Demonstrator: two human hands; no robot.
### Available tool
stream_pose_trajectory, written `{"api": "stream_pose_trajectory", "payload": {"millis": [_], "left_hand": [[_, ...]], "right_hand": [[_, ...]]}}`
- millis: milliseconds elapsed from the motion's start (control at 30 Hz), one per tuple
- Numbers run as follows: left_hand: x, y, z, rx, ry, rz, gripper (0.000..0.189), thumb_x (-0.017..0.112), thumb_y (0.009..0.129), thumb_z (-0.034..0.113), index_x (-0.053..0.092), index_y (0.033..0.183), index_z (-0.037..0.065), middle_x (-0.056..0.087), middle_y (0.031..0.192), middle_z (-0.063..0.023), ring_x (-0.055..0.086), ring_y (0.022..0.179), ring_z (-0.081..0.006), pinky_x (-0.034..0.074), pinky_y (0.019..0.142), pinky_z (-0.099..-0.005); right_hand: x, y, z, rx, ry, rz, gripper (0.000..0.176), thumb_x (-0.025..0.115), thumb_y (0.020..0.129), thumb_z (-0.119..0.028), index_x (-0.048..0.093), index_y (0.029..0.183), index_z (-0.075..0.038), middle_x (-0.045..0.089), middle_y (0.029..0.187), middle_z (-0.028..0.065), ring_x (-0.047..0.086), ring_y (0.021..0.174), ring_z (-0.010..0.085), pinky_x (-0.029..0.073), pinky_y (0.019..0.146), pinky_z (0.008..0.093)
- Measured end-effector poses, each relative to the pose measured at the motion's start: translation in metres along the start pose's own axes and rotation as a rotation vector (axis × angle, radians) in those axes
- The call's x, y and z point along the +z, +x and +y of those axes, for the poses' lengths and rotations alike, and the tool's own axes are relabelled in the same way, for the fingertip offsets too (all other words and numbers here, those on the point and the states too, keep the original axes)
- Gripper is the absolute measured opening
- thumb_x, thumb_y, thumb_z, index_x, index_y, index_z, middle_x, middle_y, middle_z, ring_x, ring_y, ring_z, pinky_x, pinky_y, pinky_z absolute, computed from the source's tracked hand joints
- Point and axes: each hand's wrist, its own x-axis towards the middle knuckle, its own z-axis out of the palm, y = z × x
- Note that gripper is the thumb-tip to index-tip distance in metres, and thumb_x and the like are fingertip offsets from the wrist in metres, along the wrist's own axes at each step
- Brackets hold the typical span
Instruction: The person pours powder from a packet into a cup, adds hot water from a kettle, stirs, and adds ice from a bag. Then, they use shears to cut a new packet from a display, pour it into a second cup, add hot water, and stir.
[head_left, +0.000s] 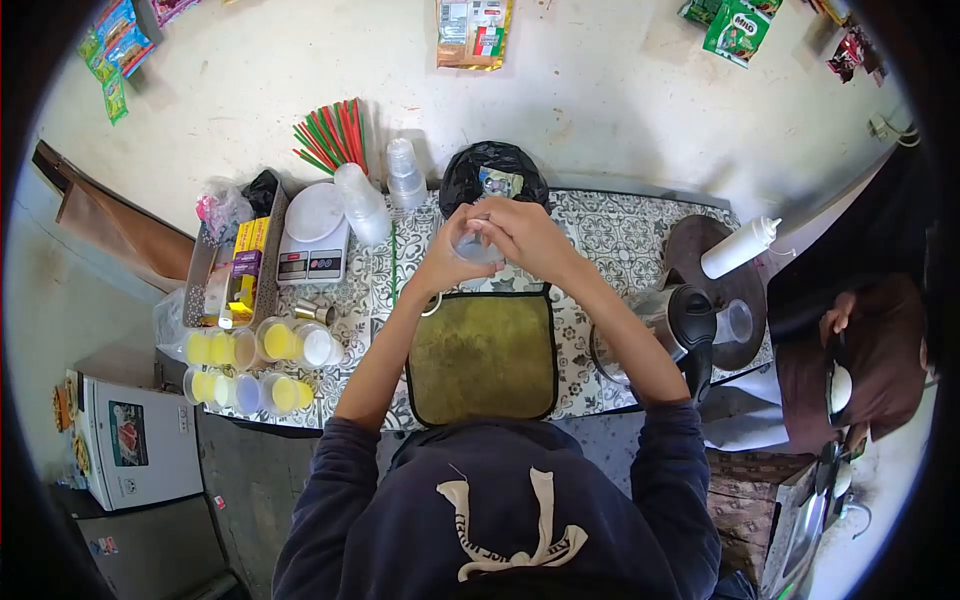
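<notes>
A clear plastic cup (474, 247) is held in my left hand (446, 258), whose fingers wrap round its side. Over the cup's rim reaches my right hand (518, 236), its fingers bent together at the opening; whatever they may pinch is too small to make out. Both hands are above the patterned table, in front of a black plastic bag (495, 160) with a small packet (500, 182) on it. Below them lies a green mat with a black edge (482, 358).
On the left stand filled cups (280, 341), a basket (265, 285), a scale (313, 262), stacked cups (364, 215) and straws (335, 135). To the right are a kettle (692, 318), a white squeeze bottle (740, 248) and a round board (690, 240). Another person (860, 360) stands far right.
</notes>
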Motion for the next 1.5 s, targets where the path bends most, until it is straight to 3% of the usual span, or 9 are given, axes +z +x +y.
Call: {"api": "stream_pose_trajectory", "payload": {"millis": [100, 433, 533, 600, 800, 900, 1000, 1200, 1500], "left_hand": [[0.003, 0.002, 0.009, -0.148, -0.295, 0.01, 0.049, 0.074, 0.061, 0.001, 0.045, 0.099, 0.008, 0.047, 0.083, 0.0007, 0.044, 0.073, -0.0085, 0.04, 0.068, -0.0232], [-0.01, 0.003, 0.01, -0.243, -0.279, -0.106, 0.058, 0.077, 0.059, 0.003, 0.044, 0.107, 0.008, 0.044, 0.1, 0.0002, 0.044, 0.096, -0.0129, 0.035, 0.087, -0.0277], [-0.012, 0.009, 0.012, -0.229, -0.409, -0.17, 0.063, 0.078, 0.059, 0.004, 0.044, 0.112, 0.007, 0.046, 0.096, 0.0008, 0.046, 0.093, -0.0118, 0.036, 0.086, -0.026], [-0.011, 0.013, 0.013, -0.203, -0.483, -0.193, 0.066, 0.078, 0.06, 0.004, 0.045, 0.117, 0.007, 0.048, 0.091, 0.0017, 0.047, 0.089, -0.01, 0.037, 0.085, -0.0239], [-0.008, 0.009, 0.01, -0.166, -0.361, -0.129, 0.062, 0.078, 0.059, 0.006, 0.046, 0.112, 0.007, 0.049, 0.094, 0.0005, 0.048, 0.091, -0.0109, 0.037, 0.086, -0.0258], [-0.005, 0.01, 0.025, -0.229, -0.297, -0.104, 0.066, 0.078, 0.055, 0.002, 0.044, 0.112, 0.007, 0.049, 0.107, -0.0029, 0.045, 0.107, -0.0144, 0.035, 0.093, -0.0296], [0.001, 0.008, 0.027, -0.103, -0.129, -0.057, 0.058, 0.077, 0.057, 0.008, 0.046, 0.106, 0.008, 0.05, 0.091, -0.0002, 0.049, 0.087, -0.0106, 0.039, 0.083, -0.0263], [0.017, -0.008, 0.037, -0.108, -0.119, 0.046, 0.06, 0.077, 0.056, 0.009, 0.044, 0.107, 0.008, 0.051, 0.093, -0.0021, 0.051, 0.088, -0.0118, 0.041, 0.08, -0.0272], [0.024, -0.01, 0.032, -0.024, -0.014, 0.087, 0.061, 0.078, 0.054, 0.009, 0.044, 0.105, 0.007, 0.051, 0.094, -0.0033, 0.052, 0.086, -0.0113, 0.043, 0.077, -0.0262]], "right_hand": [[-0.009, 0.0, -0.008, 0.225, 0.082, -0.097, 0.019, 0.048, 0.088, -0.016, 0.057, 0.092, 0.0, 0.059, 0.081, 0.0125, 0.059, 0.071, 0.0285, 0.046, 0.064, 0.0337], [-0.009, 0.01, -0.005, 0.068, 0.132, -0.041, 0.017, 0.048, 0.09, -0.014, 0.057, 0.089, 0.001, 0.057, 0.063, 0.0085, 0.056, 0.052, 0.0138, 0.045, 0.051, 0.0254], [-0.019, 0.012, -0.012, 0.144, 0.127, -0.114, 0.019, 0.046, 0.09, -0.016, 0.055, 0.09, 0.001, 0.057, 0.069, 0.0116, 0.056, 0.056, 0.0198, 0.045, 0.055, 0.0303], [-0.022, 0.015, -0.012, 0.401, 0.248, -0.187, 0.017, 0.046, 0.09, -0.015, 0.055, 0.09, 0.0, 0.056, 0.065, 0.0107, 0.056, 0.056, 0.0185, 0.044, 0.054, 0.0298], [-0.024, 0.016, -0.015, 0.213, 0.231, -0.093, 0.018, 0.048, 0.089, -0.016, 0.056, 0.089, 0.001, 0.057, 0.067, 0.0111, 0.057, 0.059, 0.0217, 0.046, 0.057, 0.0309], [-0.024, 0.01, -0.02, 0.088, 0.028, -0.053, 0.019, 0.05, 0.088, -0.016, 0.057, 0.088, 0.001, 0.059, 0.078, 0.0128, 0.059, 0.067, 0.0269, 0.047, 0.061, 0.0337], [-0.029, 0.001, -0.035, 0.202, 0.076, -0.104, 0.018, 0.051, 0.087, -0.016, 0.058, 0.086, 0.0, 0.059, 0.088, 0.0129, 0.058, 0.074, 0.0308, 0.047, 0.064, 0.0362], [-0.019, -0.011, -0.025, -0.03, -0.039, -0.088, 0.01, 0.055, 0.083, -0.009, 0.059, 0.09, -0.003, 0.059, 0.083, 0.0099, 0.059, 0.065, 0.0275, 0.047, 0.059, 0.0311], [-0.017, -0.014, -0.027, -0.018, 0.014, -0.134, 0.009, 0.057, 0.081, -0.008, 0.059, 0.086, -0.001, 0.061, 0.087, 0.0086, 0.06, 0.068, 0.0266, 0.048, 0.061, 0.0312]]}}
